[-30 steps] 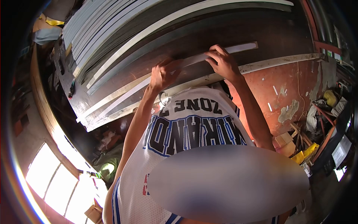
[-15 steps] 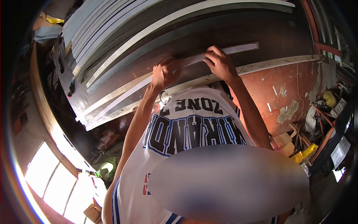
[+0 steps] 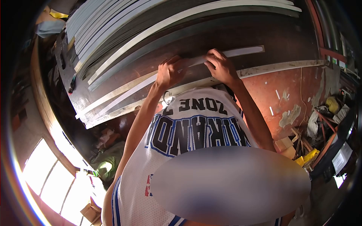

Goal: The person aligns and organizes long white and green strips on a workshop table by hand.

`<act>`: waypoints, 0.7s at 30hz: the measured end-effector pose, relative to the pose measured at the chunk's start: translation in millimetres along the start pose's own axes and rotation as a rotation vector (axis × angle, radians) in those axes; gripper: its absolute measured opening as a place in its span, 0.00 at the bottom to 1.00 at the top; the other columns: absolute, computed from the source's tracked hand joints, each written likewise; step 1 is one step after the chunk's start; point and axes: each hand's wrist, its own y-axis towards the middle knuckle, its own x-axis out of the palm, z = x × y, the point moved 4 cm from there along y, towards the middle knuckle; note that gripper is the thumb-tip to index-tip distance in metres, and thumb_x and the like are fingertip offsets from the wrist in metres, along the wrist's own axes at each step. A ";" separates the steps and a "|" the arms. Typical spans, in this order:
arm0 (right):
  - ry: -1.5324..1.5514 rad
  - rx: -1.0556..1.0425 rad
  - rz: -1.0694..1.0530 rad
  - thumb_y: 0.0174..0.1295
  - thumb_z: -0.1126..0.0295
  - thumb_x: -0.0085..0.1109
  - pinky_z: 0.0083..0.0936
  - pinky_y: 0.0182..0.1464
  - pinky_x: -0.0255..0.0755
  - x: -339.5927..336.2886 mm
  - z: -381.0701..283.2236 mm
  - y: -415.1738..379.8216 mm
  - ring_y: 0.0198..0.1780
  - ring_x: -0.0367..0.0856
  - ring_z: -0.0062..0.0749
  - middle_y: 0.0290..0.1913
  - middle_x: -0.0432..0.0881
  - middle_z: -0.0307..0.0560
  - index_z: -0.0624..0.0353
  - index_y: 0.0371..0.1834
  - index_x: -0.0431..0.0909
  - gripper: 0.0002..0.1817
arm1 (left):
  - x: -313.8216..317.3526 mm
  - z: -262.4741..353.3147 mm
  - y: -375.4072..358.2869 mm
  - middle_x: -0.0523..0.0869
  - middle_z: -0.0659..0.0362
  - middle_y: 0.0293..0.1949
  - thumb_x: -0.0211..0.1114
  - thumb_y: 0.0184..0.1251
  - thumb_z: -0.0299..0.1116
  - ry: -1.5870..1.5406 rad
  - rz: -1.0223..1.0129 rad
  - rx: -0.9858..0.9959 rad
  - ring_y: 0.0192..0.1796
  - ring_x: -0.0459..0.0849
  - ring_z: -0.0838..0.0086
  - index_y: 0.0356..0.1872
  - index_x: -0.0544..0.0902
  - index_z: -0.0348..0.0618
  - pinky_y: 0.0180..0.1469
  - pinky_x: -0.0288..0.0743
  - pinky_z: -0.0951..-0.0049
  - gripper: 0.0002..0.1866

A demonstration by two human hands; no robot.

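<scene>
A long, narrow white strip (image 3: 130,92) runs slantwise across the dark worktable (image 3: 177,39), over a thin brownish strip (image 3: 117,93) that parts from it toward the left. My left hand (image 3: 169,74) is closed over the strips near their middle, its fingertips partly blurred. To its right, my right hand (image 3: 221,68) bends down with thumb and fingers closed on the white strip. Beyond that hand the white strip's far end (image 3: 249,49) lies along the brownish one.
Many long grey-white strips (image 3: 102,34) are stacked at the table's back left. A pale strip (image 3: 181,15) curves in front of them. A small tool (image 3: 72,83) sits at the left edge. Wood scraps (image 3: 298,145) and a yellow object (image 3: 311,156) lie at the lower right.
The whole view has shifted slightly. My left hand is a little further right, and my right hand stays nearly in place on the strip.
</scene>
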 end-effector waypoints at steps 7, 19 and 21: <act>0.027 0.000 0.009 0.60 0.73 0.70 0.37 0.47 0.80 5.6 -3.7 1.8 0.49 0.84 0.44 0.47 0.80 0.44 0.57 0.44 0.83 0.10 | 0.1 2.3 0.5 0.90 0.57 0.42 0.75 0.58 0.32 -0.006 0.022 0.014 0.41 0.91 0.56 0.50 0.91 0.53 0.42 0.87 0.60 0.17; -0.131 -0.201 -0.132 0.63 0.54 0.70 0.53 0.78 0.58 35.3 -24.5 -13.8 0.77 0.67 0.51 0.80 0.65 0.50 0.54 0.66 0.80 0.29 | 6.5 -4.0 0.6 0.92 0.60 0.42 0.75 0.58 0.29 -0.036 0.035 0.023 0.41 0.91 0.59 0.48 0.91 0.54 0.41 0.87 0.62 0.16; -0.199 -0.202 -0.198 0.65 0.46 0.66 0.55 0.80 0.54 40.3 -20.1 -17.9 0.79 0.63 0.51 0.82 0.62 0.49 0.51 0.71 0.76 0.34 | 6.4 -3.0 1.9 0.92 0.60 0.41 0.74 0.58 0.28 -0.037 0.067 0.063 0.42 0.91 0.59 0.47 0.92 0.53 0.41 0.87 0.61 0.15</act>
